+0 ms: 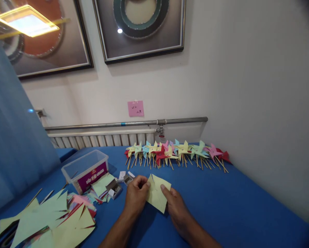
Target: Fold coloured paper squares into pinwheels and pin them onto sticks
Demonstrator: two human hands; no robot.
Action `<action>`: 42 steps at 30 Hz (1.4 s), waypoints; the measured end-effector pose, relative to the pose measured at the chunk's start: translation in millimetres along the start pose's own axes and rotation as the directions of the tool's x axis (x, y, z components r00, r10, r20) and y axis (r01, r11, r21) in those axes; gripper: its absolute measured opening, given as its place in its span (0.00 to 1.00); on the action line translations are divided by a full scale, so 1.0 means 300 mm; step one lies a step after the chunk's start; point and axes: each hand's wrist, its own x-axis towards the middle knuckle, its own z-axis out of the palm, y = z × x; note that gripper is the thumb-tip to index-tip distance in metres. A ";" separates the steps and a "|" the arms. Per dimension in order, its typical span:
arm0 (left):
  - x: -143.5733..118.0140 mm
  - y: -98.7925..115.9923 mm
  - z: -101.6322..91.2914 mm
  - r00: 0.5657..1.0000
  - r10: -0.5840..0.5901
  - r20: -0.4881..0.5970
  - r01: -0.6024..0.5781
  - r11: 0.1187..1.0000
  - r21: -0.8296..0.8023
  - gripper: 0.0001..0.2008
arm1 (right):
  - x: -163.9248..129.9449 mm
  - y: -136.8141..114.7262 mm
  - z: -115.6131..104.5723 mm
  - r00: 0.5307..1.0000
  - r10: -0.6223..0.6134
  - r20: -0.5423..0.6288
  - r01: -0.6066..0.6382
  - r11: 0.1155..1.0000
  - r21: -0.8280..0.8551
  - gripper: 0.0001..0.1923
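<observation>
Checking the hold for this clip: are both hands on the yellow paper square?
Yes: the left hand and the right hand each pinch an edge of the yellow paper square above the blue table.

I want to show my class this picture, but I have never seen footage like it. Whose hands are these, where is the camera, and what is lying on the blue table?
There is one picture, taken by a camera worn on a person's head, looking forward and down. The two bare hands are that person's own. The left hand and right hand both hold a yellow paper square with cuts in it, just above the blue table. Along the far wall lies a row of finished paper pinwheels on wooden sticks. To the left stand a clear plastic box, a small open box and a pile of cut coloured paper. A pink note is stuck on the wall.
</observation>
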 end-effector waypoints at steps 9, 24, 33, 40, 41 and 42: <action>0.012 0.004 -0.002 0.968 -0.250 0.009 0.247 0.948 -0.201 0.18 | -0.019 -0.029 0.015 0.999 -0.017 0.051 0.014 0.998 0.066 0.29; -0.004 0.005 -0.010 0.997 0.082 0.006 -0.082 0.996 0.037 0.02 | -0.011 -0.023 0.011 0.998 0.023 0.051 -0.028 0.995 0.097 0.21; -0.001 0.000 -0.001 1.000 0.004 0.027 -0.004 1.000 -0.004 0.05 | -0.012 -0.024 0.003 0.999 0.032 0.027 -0.034 0.998 0.053 0.29; 0.008 0.008 -0.001 0.983 -0.181 0.026 0.182 0.963 -0.197 0.15 | -0.018 -0.021 0.010 0.997 0.009 0.083 -0.015 0.998 0.068 0.29; 0.007 0.006 -0.001 0.982 -0.186 0.024 0.187 0.961 -0.205 0.15 | -0.020 -0.022 0.010 0.996 0.009 0.090 -0.015 0.998 0.065 0.29; 0.007 0.003 -0.001 0.982 -0.189 0.024 0.189 0.959 -0.212 0.15 | -0.021 -0.023 0.010 0.996 0.007 0.094 -0.013 0.998 0.058 0.29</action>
